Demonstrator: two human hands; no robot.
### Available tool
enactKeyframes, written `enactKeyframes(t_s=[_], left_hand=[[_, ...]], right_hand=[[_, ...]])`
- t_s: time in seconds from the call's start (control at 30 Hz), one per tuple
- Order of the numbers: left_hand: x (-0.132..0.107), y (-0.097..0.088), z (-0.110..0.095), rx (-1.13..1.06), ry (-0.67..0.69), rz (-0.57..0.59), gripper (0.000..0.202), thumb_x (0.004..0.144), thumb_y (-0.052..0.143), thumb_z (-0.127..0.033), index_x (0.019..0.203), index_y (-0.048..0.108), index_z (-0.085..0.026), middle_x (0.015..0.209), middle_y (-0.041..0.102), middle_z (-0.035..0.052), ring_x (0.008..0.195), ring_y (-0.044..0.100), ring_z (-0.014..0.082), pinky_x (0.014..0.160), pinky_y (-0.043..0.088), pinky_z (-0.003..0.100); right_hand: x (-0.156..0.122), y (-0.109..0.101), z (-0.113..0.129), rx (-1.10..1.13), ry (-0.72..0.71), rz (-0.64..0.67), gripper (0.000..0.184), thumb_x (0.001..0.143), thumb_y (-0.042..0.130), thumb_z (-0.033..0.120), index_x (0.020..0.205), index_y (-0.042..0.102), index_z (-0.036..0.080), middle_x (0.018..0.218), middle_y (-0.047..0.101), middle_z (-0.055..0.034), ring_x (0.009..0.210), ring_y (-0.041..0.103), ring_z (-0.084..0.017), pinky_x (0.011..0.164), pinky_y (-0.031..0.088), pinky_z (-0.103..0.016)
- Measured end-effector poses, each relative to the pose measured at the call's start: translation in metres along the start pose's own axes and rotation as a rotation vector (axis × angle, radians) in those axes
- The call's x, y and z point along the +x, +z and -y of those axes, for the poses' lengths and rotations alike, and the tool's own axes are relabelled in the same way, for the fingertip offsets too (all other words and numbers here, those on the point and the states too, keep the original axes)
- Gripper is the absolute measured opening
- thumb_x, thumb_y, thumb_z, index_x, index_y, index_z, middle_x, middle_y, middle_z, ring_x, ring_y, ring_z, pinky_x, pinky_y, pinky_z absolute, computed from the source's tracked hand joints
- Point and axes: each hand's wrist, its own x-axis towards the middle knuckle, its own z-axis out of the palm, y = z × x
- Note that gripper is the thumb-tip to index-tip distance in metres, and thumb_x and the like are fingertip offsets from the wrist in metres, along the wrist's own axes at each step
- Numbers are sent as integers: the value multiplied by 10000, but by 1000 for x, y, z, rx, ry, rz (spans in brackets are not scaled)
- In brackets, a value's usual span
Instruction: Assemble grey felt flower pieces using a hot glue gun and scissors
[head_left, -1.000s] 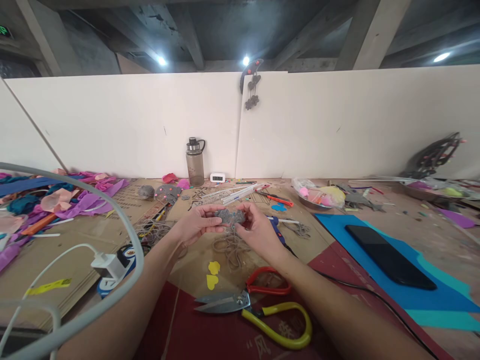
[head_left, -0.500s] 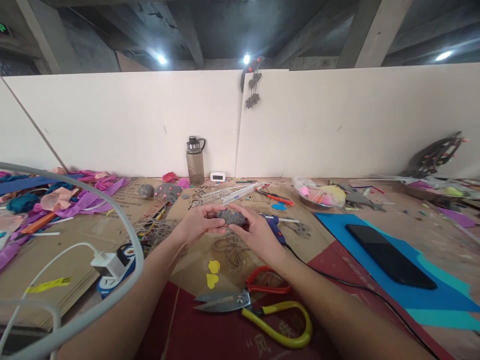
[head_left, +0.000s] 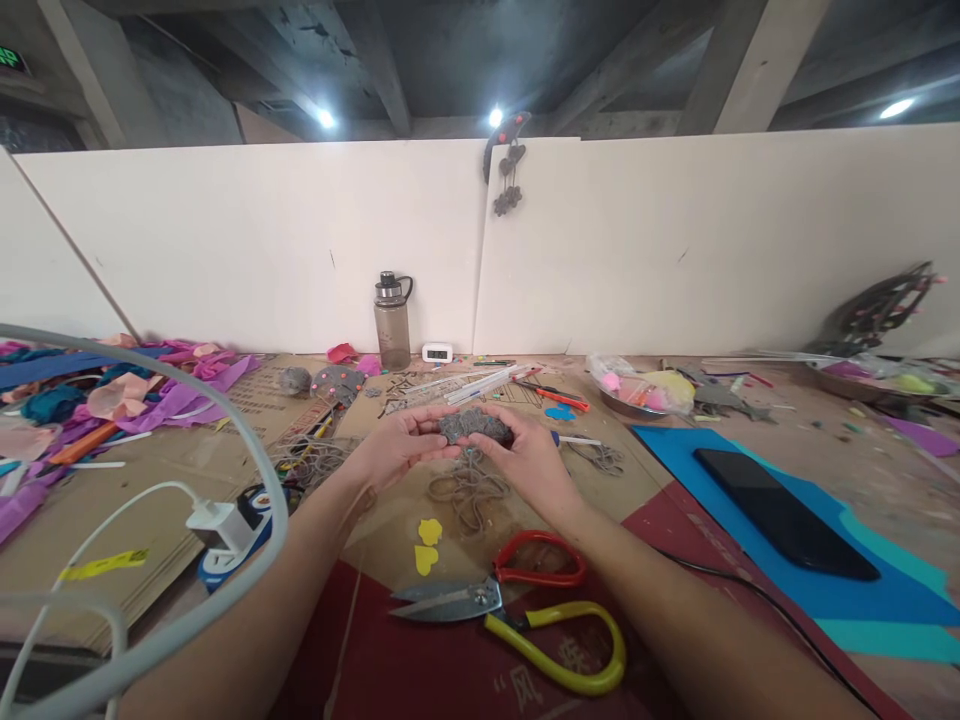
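Note:
Between my two hands, above the cardboard, is a small grey fuzzy piece (head_left: 474,425), like felt or wound yarn; its exact kind I cannot make out. My left hand (head_left: 401,447) pinches its left end between thumb and fingers. On its right end my right hand (head_left: 525,455) closes, thumb in front. Loose grey-brown yarn (head_left: 466,500) lies coiled just below the hands. Two yellow cut-out shapes (head_left: 427,545) sit nearer to me. Scissors (head_left: 480,603) with one red and one yellow handle lie open in front of my forearms. A glue gun (head_left: 559,440) is mostly hidden behind my right hand.
A grey bottle (head_left: 391,325) and a small white digital clock (head_left: 437,352) stand against the white partition. Crepe paper (head_left: 120,395) is heaped at left, beside a white charger (head_left: 221,525). At right a black phone (head_left: 784,515) rests on blue sheets (head_left: 675,470). A cable loop (head_left: 274,470) crosses the left foreground.
The grey piece has turned in my fingers and now shows wider and flatter. My right hand has shifted slightly right, covering more of the glue gun.

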Motion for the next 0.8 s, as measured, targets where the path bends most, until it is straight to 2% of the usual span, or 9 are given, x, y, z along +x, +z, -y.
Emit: enactKeyframes(t_s=[0.2,0.5,0.67,0.8], left_hand=[[-2,4,-8,22,-10,-17,516,654,790,-104,1153,658,-119,947,744,111,939,703,209,866,535,305],[0,-4,-2,131,42,17,635,650,801,-114,1251,597,-122,938,744,113,890,702,176,849,526,278],[-1,-1,-3,118,32,-21,538,713,774,-175,1224,614,-130,1095,712,133,977,693,213,876,540,314],[0,1,-4,74,-7,-39,413,776,732,-260,1149,639,-110,1021,731,147,930,707,219,801,572,320]], right_hand=[[5,-6,-7,-60,21,-22,384,791,636,382,1142,674,232,1162,691,-78,1066,631,-257,965,459,-441],[4,-6,-5,-102,20,-26,402,790,642,413,1139,675,216,1113,704,-88,1010,643,-256,909,483,-418],[3,-7,-2,-105,-4,-32,367,784,643,417,1089,692,218,1076,709,-83,979,645,-248,891,484,-412],[4,-5,-3,-77,39,-24,388,770,641,444,1079,695,216,1069,711,-79,982,644,-244,903,478,-413]])
